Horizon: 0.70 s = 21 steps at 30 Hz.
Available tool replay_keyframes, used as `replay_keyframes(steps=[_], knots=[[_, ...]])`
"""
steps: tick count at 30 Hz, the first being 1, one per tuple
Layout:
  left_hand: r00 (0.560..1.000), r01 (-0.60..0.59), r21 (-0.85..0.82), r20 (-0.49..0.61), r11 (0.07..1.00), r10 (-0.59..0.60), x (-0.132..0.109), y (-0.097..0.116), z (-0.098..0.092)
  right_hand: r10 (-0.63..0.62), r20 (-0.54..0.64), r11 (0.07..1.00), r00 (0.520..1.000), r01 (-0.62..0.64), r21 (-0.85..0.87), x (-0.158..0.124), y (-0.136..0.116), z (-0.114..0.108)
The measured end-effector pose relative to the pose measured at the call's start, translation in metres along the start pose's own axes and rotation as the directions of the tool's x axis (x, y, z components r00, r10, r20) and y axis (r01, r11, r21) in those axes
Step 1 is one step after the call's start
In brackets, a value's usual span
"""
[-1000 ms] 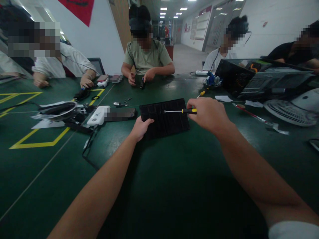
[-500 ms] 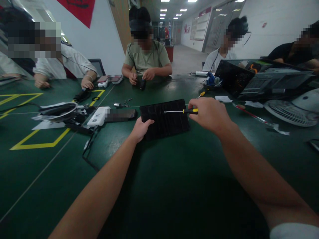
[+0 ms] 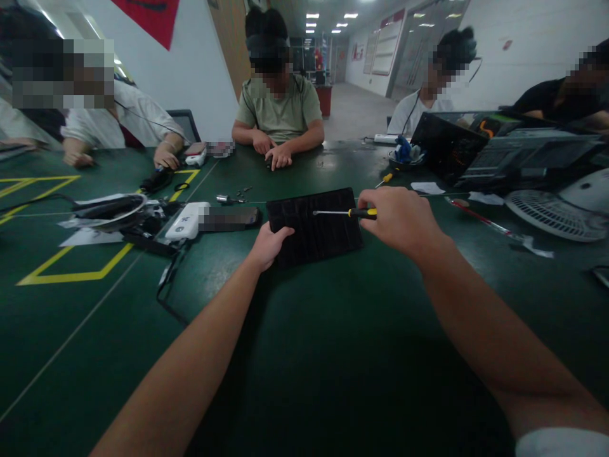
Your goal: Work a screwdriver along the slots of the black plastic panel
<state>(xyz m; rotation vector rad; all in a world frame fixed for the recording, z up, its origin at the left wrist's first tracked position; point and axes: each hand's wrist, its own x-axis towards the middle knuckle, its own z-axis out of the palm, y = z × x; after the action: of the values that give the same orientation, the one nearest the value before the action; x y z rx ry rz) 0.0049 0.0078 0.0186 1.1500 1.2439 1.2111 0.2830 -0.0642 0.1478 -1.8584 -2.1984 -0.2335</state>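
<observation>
My left hand (image 3: 270, 245) grips the left edge of a thin black rectangular panel (image 3: 328, 236), thumb on top, the other fingers hidden beneath. The panel is tilted a little above the green table, and raised lines show faintly on its dark face. In my right hand (image 3: 402, 220), a screwdriver (image 3: 333, 212) with a black and yellow handle lies nearly level over the panel, pointing left. Something small and round sits at its tip; whether the tip touches the panel I cannot tell.
Left of the panel lie a phone (image 3: 235, 219), a white device (image 3: 185, 221) and a wire-filled round tray (image 3: 114, 212). A small yellow screwdriver (image 3: 387, 178), a fan (image 3: 554, 212) and an opened computer case (image 3: 533, 158) stand to the right. Several co-workers sit around the table.
My hands, the panel and the screwdriver hold almost the same place. The co-worker opposite has brought both hands together, lower, over the small dark object.
</observation>
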Motion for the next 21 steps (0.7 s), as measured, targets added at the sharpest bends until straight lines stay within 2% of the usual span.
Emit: replay_keyframes(steps=[14,21], knots=[[1.000,-0.013,0.005,0.015,1.000,0.013,0.0020,-0.0040,-0.0022,-0.031,0.002,0.998,1.000,0.031,-0.048,-0.0013,-0.0047,-0.0013],[1.000,-0.012,-0.008,0.012,1.000,0.012,0.0021,-0.0040,-0.0017,-0.022,-0.028,0.999,0.999,0.020,-0.046,0.0004,0.0037,-0.0066]])
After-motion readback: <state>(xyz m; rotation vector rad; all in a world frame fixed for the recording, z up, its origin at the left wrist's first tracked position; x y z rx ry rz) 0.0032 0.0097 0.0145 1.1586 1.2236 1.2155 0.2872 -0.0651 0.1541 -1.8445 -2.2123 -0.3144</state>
